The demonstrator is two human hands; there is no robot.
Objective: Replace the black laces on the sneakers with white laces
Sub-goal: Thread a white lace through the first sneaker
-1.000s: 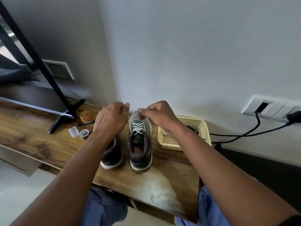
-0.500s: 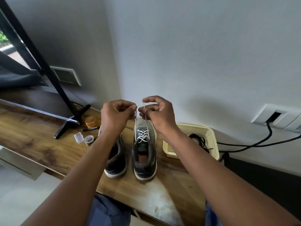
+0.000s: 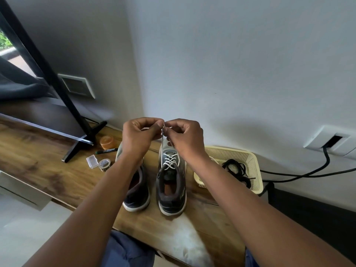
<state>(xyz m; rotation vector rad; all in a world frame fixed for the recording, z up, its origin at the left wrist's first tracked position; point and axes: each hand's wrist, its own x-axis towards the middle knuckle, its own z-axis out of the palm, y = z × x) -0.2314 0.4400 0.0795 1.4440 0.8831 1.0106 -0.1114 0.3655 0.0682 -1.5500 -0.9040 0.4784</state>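
Two dark grey sneakers stand side by side on the wooden shelf (image 3: 38, 166), toes toward the wall. The right sneaker (image 3: 171, 185) carries a white lace (image 3: 170, 160) crossed through its lower eyelets. Both lace ends rise taut to my hands, held together above the toe. My left hand (image 3: 138, 135) and my right hand (image 3: 185, 139) each pinch a lace end, fingertips nearly touching. The left sneaker (image 3: 136, 189) is partly hidden under my left forearm; its lacing is not visible. Black laces (image 3: 237, 170) lie coiled in a cream plastic basket (image 3: 252, 166) to the right.
Left of the shoes lie an orange jar (image 3: 107, 142), a black marker (image 3: 107, 150), a small clear box (image 3: 92, 161) and a tape roll (image 3: 104, 164). A black stand leg (image 3: 81, 145) rests further left. Black cables (image 3: 308, 172) run from a wall socket (image 3: 331, 141) at right.
Both hands rose from the sneaker's toe and came together, pulling the white lace ends upward and taut. The camera view tilted slightly.
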